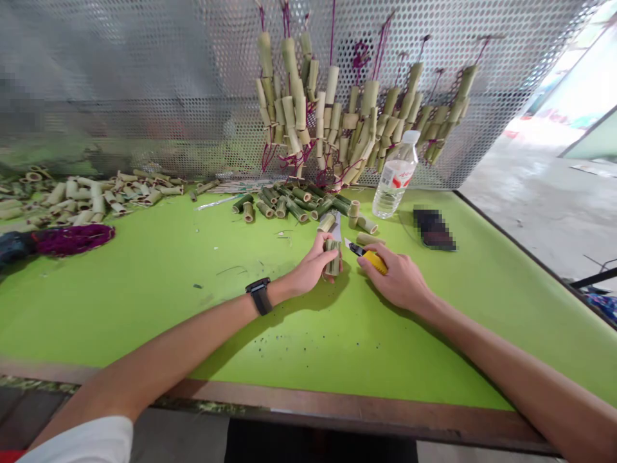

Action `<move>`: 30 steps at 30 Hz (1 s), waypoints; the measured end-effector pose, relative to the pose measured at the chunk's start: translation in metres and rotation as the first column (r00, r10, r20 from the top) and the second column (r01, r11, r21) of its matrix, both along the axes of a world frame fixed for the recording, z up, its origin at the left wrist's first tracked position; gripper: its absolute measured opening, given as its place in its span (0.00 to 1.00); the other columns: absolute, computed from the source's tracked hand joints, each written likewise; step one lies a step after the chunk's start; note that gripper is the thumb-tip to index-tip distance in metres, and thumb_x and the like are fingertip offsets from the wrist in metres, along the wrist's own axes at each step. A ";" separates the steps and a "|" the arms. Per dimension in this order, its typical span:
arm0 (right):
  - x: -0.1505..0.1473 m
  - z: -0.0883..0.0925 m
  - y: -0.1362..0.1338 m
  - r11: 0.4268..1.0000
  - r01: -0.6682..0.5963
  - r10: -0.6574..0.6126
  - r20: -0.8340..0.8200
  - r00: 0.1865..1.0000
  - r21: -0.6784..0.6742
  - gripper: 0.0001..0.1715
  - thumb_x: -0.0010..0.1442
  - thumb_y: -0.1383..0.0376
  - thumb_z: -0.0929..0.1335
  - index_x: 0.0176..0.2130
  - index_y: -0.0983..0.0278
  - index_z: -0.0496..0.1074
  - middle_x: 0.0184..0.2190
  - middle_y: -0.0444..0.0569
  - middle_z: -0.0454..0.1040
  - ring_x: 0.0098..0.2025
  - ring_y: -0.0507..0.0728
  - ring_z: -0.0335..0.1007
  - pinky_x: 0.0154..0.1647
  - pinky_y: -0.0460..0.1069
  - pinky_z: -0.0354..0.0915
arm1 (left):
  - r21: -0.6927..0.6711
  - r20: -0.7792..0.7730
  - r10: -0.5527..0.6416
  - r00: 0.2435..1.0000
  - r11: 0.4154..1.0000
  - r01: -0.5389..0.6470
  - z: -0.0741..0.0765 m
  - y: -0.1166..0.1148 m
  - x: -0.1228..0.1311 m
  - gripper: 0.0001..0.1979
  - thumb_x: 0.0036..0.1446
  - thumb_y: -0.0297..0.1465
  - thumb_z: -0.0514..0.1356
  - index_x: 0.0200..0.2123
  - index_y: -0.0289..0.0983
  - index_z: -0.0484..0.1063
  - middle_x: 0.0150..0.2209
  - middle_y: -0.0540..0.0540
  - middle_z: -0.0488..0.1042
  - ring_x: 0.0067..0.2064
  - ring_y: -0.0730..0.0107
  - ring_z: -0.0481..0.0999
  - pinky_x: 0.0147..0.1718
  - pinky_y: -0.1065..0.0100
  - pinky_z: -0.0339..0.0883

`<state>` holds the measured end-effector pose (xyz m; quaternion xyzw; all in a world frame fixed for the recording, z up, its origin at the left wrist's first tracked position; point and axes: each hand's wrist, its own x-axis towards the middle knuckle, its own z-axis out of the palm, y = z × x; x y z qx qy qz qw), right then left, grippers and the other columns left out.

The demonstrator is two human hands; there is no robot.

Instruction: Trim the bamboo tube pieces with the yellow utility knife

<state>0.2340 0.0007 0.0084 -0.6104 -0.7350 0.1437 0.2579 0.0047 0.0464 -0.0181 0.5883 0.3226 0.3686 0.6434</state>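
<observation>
Because the bamboo piece [332, 258] seems to need steadying, your left hand [314, 265] pinches it roughly upright over the table [409, 360], while your right hand [398, 278] grips the cutter [375, 261] just beside it, blade [348, 244] apart, presumably for safety.

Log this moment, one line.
left hand: holding bamboo piece | right hand: gripping yellow cutter | blade: out, apart from bamboo piece

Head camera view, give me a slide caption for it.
Left hand holding a bamboo piece, right hand a yellow utility knife, at a green tabletop.
</observation>
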 end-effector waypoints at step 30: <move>0.005 -0.002 0.000 0.959 -0.126 0.052 0.279 0.959 0.255 0.19 0.74 0.59 0.65 0.52 0.63 0.83 0.52 0.60 0.86 0.52 0.68 0.80 0.52 0.62 0.71 | 0.063 0.006 0.227 0.974 0.972 -0.227 -0.004 0.007 0.004 0.27 0.61 0.58 0.70 0.40 0.37 0.80 0.41 0.44 0.81 0.46 0.63 0.81 0.50 0.58 0.80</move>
